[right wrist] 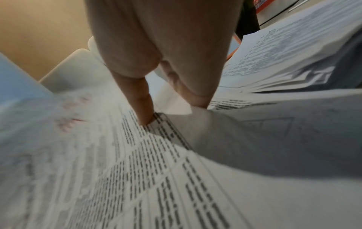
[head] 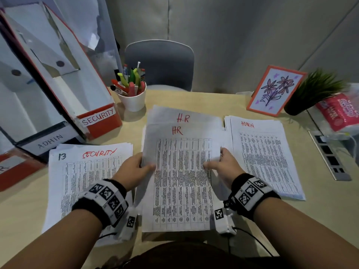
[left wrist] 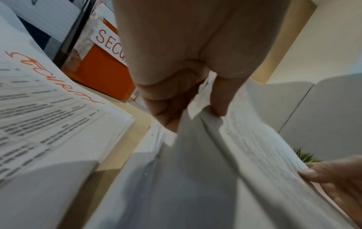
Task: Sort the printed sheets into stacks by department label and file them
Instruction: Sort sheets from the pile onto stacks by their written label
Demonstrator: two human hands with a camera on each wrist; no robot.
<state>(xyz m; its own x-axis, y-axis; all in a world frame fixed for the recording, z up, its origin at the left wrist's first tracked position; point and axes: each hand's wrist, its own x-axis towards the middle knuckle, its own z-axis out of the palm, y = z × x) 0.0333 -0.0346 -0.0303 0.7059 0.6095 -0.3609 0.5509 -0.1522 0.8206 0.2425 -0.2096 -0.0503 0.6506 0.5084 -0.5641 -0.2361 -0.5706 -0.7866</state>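
Note:
Three stacks of printed sheets lie on the desk: SECURITY at the left, HR in the middle, ADMIN at the right. My left hand pinches the left edge of the top HR sheets, thumb on top and fingers underneath. My right hand pinches their right edge the same way. In the left wrist view the held HR sheets are lifted and bowed above the pile. The right wrist view shows my thumb pressing on the printed HR sheets.
Slanted file boxes labelled SECURITY and ADMIN stand at the left. A white pen cup sits behind the stacks. A flower picture, a potted plant and a red packet stand at the back right; a grey chair beyond.

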